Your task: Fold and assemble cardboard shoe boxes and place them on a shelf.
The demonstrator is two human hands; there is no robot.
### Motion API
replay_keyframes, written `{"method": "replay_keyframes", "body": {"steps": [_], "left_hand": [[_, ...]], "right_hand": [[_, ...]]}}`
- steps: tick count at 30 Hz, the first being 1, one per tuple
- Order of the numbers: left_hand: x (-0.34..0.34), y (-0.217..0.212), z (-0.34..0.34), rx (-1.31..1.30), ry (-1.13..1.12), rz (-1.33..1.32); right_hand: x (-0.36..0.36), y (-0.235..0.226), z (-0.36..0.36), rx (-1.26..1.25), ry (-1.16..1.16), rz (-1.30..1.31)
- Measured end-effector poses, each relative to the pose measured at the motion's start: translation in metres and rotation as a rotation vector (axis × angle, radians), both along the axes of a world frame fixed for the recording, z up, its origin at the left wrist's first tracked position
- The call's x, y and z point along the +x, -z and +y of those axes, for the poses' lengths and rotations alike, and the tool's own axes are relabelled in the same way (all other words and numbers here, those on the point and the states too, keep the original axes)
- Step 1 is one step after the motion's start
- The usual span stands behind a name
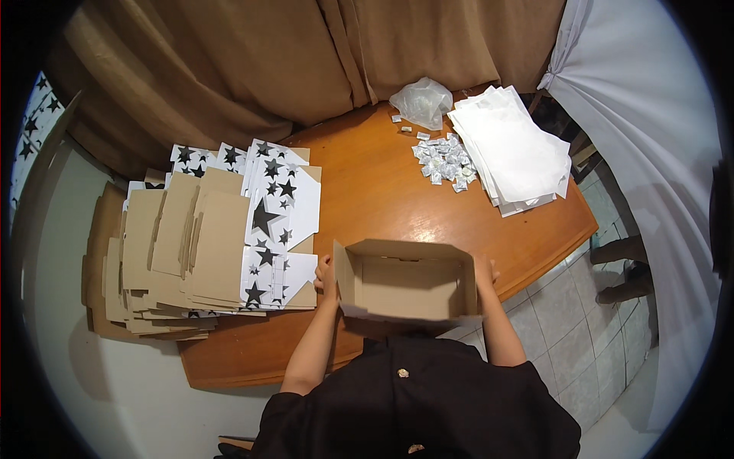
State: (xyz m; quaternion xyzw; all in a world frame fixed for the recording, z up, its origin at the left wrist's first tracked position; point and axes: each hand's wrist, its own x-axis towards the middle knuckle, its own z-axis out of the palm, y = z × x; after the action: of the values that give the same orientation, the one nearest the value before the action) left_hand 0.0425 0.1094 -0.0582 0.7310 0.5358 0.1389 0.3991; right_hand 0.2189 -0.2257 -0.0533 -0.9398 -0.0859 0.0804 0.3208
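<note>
A brown cardboard box [409,287] with its top side uncovered faces me at the near edge of the table. Bare brown board shows inside it, with nothing in it. My left hand [326,277] is closed on the box's left side, its fingers curled at the outer wall. On the opposite side, my right hand [485,272] grips the right wall, partly hidden by the board. Just left of my left hand lie flat cardboard blanks [281,206], white with black stars on their printed face.
Several more brown blanks [218,245] are piled at the left of the wooden table [359,199]. Toward the far right are small silvery packets [446,162], a clear plastic bag [424,103] and a stack of white paper sheets [511,149]. A brown curtain [252,61] hangs behind.
</note>
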Motion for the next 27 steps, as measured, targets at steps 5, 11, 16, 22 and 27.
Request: {"method": "replay_keyframes", "body": {"steps": [5, 11, 16, 22, 27], "left_hand": [[0.007, -0.038, -0.007, 0.135, 0.217, 0.069], [-0.018, -0.093, 0.0, -0.05, 0.175, -0.383], [-0.053, -0.166, -0.037, -0.099, 0.24, -0.772], [-0.054, -0.222, -0.073, 0.693, 1.015, -0.666], [-0.02, -0.197, -0.059, 0.677, 1.375, -0.178]], "right_hand": [[-0.004, -0.036, 0.01, -0.001, 0.337, -0.165], [-0.009, -0.089, -0.019, 0.675, 0.368, -0.095], [-0.066, -0.155, -0.037, 1.01, 0.022, 0.111], [-0.095, -0.163, -0.017, 0.67, -0.131, 0.005], [-0.082, -0.137, -0.023, 0.808, -0.075, 0.036]]}}
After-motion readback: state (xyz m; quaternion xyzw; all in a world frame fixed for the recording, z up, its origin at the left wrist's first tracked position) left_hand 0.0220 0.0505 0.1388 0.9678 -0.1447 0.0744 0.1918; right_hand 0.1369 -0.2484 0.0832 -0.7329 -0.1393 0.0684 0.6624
